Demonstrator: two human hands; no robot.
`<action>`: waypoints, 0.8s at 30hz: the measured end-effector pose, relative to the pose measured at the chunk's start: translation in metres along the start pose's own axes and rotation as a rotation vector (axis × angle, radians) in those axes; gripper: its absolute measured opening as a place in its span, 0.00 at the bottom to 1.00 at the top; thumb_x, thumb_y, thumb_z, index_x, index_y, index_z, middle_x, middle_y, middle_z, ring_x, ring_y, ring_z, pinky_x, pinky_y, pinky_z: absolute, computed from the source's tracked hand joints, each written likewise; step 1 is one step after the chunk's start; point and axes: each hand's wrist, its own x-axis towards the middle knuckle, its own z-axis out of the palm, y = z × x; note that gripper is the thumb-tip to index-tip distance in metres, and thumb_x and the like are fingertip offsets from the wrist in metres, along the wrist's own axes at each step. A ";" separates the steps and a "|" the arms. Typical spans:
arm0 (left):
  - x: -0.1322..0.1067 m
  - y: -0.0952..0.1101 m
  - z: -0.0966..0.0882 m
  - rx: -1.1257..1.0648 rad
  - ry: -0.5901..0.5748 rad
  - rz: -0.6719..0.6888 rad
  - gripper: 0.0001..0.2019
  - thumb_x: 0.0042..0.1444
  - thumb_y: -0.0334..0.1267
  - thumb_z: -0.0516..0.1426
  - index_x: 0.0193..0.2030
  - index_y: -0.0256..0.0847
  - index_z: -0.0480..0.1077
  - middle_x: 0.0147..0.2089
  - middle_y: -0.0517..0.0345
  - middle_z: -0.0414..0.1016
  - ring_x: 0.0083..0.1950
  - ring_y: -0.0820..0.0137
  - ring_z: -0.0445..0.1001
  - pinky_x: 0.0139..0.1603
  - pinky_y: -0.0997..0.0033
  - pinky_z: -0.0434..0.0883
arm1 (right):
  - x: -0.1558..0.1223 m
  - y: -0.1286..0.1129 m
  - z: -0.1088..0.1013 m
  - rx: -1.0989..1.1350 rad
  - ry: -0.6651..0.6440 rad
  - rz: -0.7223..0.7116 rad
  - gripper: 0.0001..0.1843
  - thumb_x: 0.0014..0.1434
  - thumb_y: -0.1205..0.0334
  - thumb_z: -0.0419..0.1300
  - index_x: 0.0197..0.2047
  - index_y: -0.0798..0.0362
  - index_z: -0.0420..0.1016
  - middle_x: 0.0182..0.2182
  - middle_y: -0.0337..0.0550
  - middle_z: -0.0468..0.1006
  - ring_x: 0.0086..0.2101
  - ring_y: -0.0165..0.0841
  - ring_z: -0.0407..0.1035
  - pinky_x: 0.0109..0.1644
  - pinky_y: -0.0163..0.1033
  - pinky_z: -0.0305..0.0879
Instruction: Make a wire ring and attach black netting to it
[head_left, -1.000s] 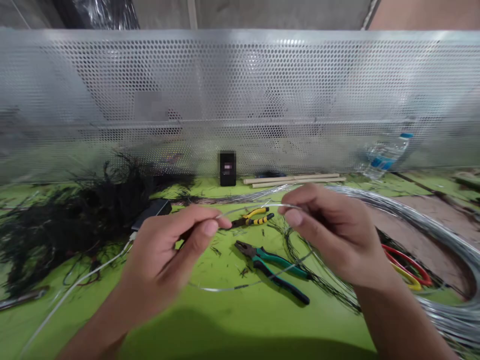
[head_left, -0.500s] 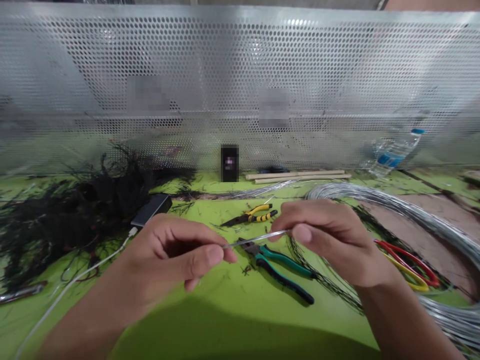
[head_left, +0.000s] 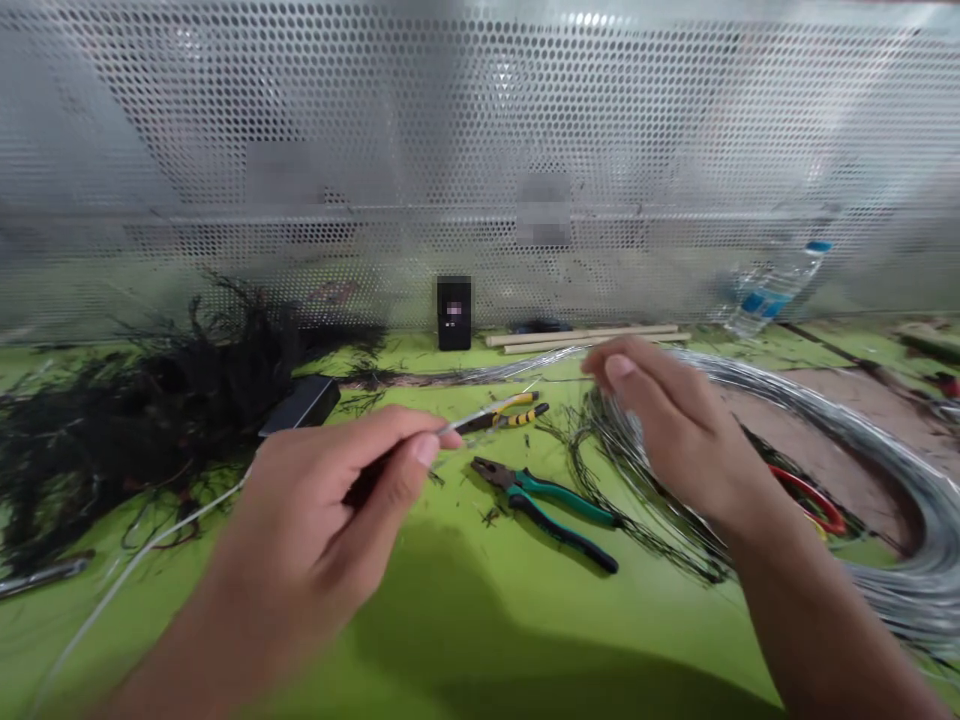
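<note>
My left hand (head_left: 337,500) pinches a thin silver wire (head_left: 480,412) between thumb and forefinger. The wire's free end, smeared by motion, points right and slightly up. My right hand (head_left: 667,430) is apart from that wire, over the near left part of a large silver wire coil (head_left: 885,440). Its thumb presses against curled fingers, and whether anything is between them is hidden. Below and between the hands lie green-and-black combination pliers (head_left: 551,510). Yellow-and-black pliers (head_left: 517,410) lie behind the wire, partly covered by it.
Dark wire strands (head_left: 645,540) lie beside the green pliers. A tangled black heap (head_left: 165,400) and a dark box (head_left: 304,405) with a white cable (head_left: 165,535) sit left. A perforated metal screen (head_left: 412,130) closes the back, with pale sticks (head_left: 585,338) and a water bottle (head_left: 776,290) before it.
My right hand has come off the silver wire and moved up and right, over the coil. My left hand keeps the wire, whose free end now tilts higher. The whole view has shifted slightly.
</note>
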 end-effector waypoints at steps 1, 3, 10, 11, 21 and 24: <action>-0.001 -0.001 -0.002 -0.010 0.000 -0.013 0.12 0.72 0.43 0.55 0.41 0.46 0.80 0.24 0.68 0.76 0.19 0.77 0.68 0.19 0.78 0.60 | -0.005 0.011 0.003 -0.158 -0.199 0.123 0.31 0.77 0.40 0.37 0.49 0.50 0.74 0.41 0.51 0.80 0.39 0.42 0.74 0.43 0.48 0.68; -0.002 -0.001 -0.004 -0.042 -0.019 -0.031 0.11 0.71 0.43 0.56 0.43 0.47 0.79 0.20 0.70 0.69 0.16 0.78 0.63 0.15 0.79 0.56 | -0.021 0.031 0.017 -0.229 -0.407 0.202 0.28 0.72 0.37 0.49 0.47 0.52 0.77 0.41 0.55 0.82 0.37 0.46 0.76 0.41 0.51 0.70; -0.004 0.006 0.001 -0.018 0.069 0.010 0.10 0.70 0.44 0.58 0.40 0.48 0.80 0.20 0.71 0.70 0.17 0.81 0.63 0.18 0.81 0.57 | -0.056 0.052 0.063 -0.334 -0.522 0.312 0.25 0.55 0.48 0.68 0.50 0.57 0.76 0.46 0.63 0.81 0.44 0.56 0.74 0.46 0.56 0.67; -0.005 0.007 0.002 -0.014 0.072 0.020 0.10 0.71 0.44 0.58 0.41 0.49 0.81 0.20 0.72 0.70 0.17 0.81 0.62 0.17 0.81 0.56 | -0.055 0.052 0.063 -0.304 -0.530 0.336 0.22 0.55 0.49 0.67 0.46 0.56 0.76 0.41 0.60 0.81 0.40 0.52 0.74 0.43 0.52 0.67; -0.022 0.011 0.001 0.205 0.248 0.208 0.08 0.68 0.36 0.61 0.52 0.52 0.78 0.36 0.67 0.86 0.29 0.74 0.81 0.32 0.72 0.74 | -0.077 0.037 0.049 0.568 -0.721 0.478 0.22 0.53 0.51 0.56 0.49 0.51 0.64 0.39 0.46 0.74 0.36 0.38 0.75 0.31 0.38 0.70; -0.022 0.011 -0.001 0.301 0.241 0.262 0.09 0.67 0.35 0.62 0.51 0.50 0.79 0.30 0.66 0.83 0.26 0.73 0.79 0.30 0.69 0.75 | -0.092 0.021 0.047 0.850 -0.690 0.429 0.31 0.52 0.55 0.63 0.58 0.48 0.62 0.48 0.50 0.72 0.40 0.39 0.77 0.30 0.36 0.69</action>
